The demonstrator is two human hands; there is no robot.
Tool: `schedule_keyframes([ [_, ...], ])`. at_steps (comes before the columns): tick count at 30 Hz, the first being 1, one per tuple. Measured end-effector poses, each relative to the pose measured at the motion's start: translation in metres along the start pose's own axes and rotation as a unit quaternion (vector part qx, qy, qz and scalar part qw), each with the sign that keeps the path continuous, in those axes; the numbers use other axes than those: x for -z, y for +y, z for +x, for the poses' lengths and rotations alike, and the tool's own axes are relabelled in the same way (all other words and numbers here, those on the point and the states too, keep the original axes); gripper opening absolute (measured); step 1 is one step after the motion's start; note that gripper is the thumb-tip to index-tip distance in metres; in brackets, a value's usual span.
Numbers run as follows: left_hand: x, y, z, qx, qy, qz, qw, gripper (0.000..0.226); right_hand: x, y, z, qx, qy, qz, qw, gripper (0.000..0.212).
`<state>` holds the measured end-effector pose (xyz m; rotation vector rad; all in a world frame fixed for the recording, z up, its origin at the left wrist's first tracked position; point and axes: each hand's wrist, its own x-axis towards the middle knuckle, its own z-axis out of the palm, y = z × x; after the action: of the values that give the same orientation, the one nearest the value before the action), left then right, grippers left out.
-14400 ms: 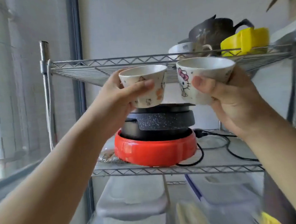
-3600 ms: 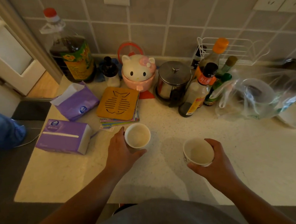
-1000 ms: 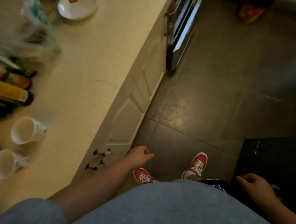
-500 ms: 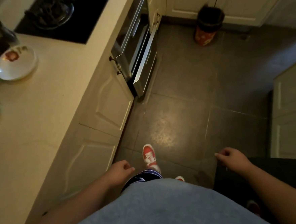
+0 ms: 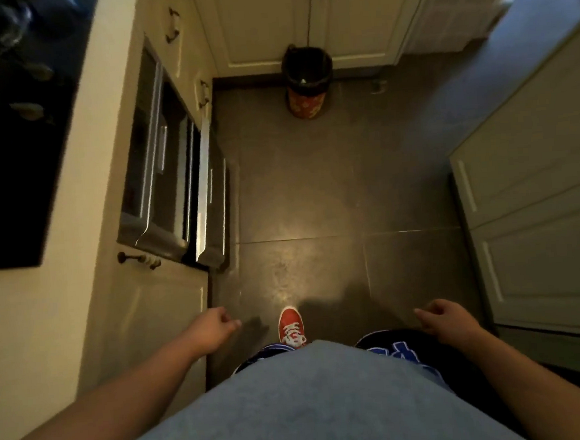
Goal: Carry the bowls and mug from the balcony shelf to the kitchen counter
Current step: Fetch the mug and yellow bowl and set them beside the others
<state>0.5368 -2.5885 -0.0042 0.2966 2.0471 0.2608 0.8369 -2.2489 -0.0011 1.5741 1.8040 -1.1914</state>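
Note:
No bowl or mug is in view. The cream kitchen counter (image 5: 30, 306) runs down the left side. My left hand (image 5: 214, 330) hangs beside the counter's cabinet front, fingers loosely curled, holding nothing. My right hand (image 5: 443, 319) hangs at my right side above the dark floor, fingers also loosely curled and empty. I look straight down at my grey shirt and one red shoe (image 5: 291, 326) on the floor.
A black cooktop (image 5: 5, 143) is set in the counter at upper left. An oven (image 5: 176, 186) with its door ajar juts from the cabinets. A dark bin (image 5: 307, 81) stands by the far cabinets. Pale cabinet doors (image 5: 538, 202) line the right. Dark tiled floor (image 5: 314, 201) lies between.
The view has swung away from the counter with the two cups and the plate. It now faces down the kitchen aisle. Both empty hands hang at my sides.

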Motion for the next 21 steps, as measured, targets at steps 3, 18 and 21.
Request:
schedule_keyframes([
  [3, 0.038, 0.068, 0.032, -0.042, 0.012, 0.006, 0.999, 0.016, 0.014, 0.007, 0.002, -0.031, 0.022, 0.033, 0.999, 0.021],
  [18, 0.095, 0.328, 0.146, -0.084, -0.061, 0.062, 0.993, 0.019, 0.159, -0.036, 0.143, -0.098, -0.001, 0.043, 0.994, 0.025],
  [21, 0.119, 0.337, 0.161, -0.057, -0.052, 0.057, 0.995, 0.014, 0.206, -0.081, 0.181, -0.059, 0.006, 0.033, 0.998, 0.023],
])
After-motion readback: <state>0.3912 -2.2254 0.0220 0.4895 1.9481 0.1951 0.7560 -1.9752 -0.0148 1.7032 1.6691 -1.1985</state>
